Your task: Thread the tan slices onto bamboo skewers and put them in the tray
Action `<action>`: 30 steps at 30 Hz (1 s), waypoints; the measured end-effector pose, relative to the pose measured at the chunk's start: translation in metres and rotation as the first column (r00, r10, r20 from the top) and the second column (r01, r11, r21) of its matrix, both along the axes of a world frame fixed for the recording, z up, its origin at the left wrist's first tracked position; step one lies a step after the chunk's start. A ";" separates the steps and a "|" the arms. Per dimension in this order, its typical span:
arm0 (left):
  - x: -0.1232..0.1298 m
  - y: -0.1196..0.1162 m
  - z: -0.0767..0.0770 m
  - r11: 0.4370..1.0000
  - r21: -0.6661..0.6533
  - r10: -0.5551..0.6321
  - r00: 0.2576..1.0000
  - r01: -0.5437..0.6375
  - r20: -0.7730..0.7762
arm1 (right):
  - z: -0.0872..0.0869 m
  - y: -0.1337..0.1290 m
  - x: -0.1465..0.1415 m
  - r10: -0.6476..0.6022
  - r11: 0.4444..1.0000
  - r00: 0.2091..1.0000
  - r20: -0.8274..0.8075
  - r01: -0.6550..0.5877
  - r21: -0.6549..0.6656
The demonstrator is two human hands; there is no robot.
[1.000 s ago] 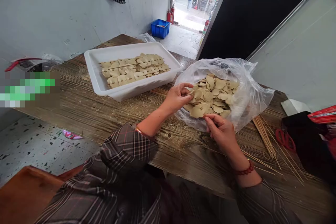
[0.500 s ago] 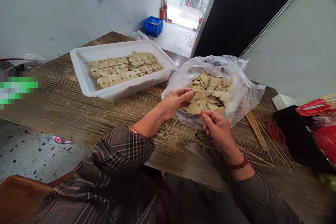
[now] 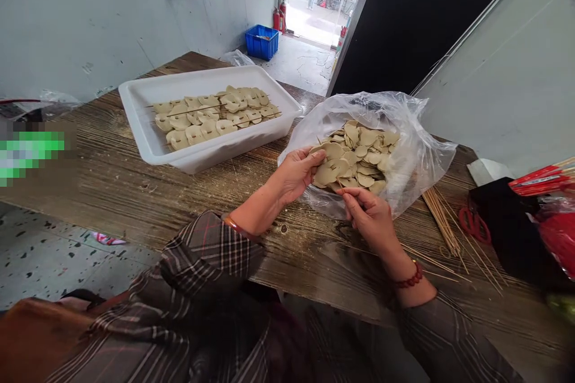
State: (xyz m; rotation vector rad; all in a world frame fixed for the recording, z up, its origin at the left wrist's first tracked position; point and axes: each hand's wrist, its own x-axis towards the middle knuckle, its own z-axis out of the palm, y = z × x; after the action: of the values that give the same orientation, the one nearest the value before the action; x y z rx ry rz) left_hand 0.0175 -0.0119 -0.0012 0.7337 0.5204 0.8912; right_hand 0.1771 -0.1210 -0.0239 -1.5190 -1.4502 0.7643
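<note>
My left hand (image 3: 300, 173) pinches flat beige slices (image 3: 330, 172) at the near left edge of an open plastic bag (image 3: 408, 158). A thin wooden skewer (image 3: 340, 184) runs into these slices, and its lower end is between the fingertips of my right hand (image 3: 369, 215). The skewer's tip shows just above the slices. More loose slices (image 3: 368, 149) are heaped in the bag. To the left stands a white tray (image 3: 206, 158) with several skewers of threaded slices (image 3: 215, 116) lying in it.
Bare skewers (image 3: 440, 221) lie on the wooden table (image 3: 188, 203) to the right, beside red scissors (image 3: 474, 225) and a black holder (image 3: 505, 239) near red-wrapped sticks (image 3: 543, 176). A blue crate (image 3: 262, 46) stands on the floor beyond the table.
The slices at my left fingers have shifted slightly left, and the skewer tip now shows beyond them. My right hand has moved slightly left, still pinching the skewer.
</note>
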 end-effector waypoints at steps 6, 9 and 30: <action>0.007 -0.004 -0.004 0.999 0.008 0.039 0.999 -0.039 -0.001 | -0.003 0.000 -0.003 -0.025 1.000 0.999 0.024 0.025 0.002; 0.009 -0.006 -0.005 1.000 0.012 0.029 1.000 -0.029 0.004 | -0.003 0.000 -0.004 -0.050 0.999 0.999 0.017 0.050 0.003; 0.016 -0.013 -0.011 0.991 0.101 -0.084 0.995 0.089 -0.056 | -0.004 0.006 0.005 -0.087 0.996 0.984 -0.154 0.085 -0.020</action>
State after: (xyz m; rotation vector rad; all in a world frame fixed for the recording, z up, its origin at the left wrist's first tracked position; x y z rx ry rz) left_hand 0.0333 -0.0245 -0.0121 0.8697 0.4874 0.8243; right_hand 0.1816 -0.1152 -0.0282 -1.4879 -1.2592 0.8225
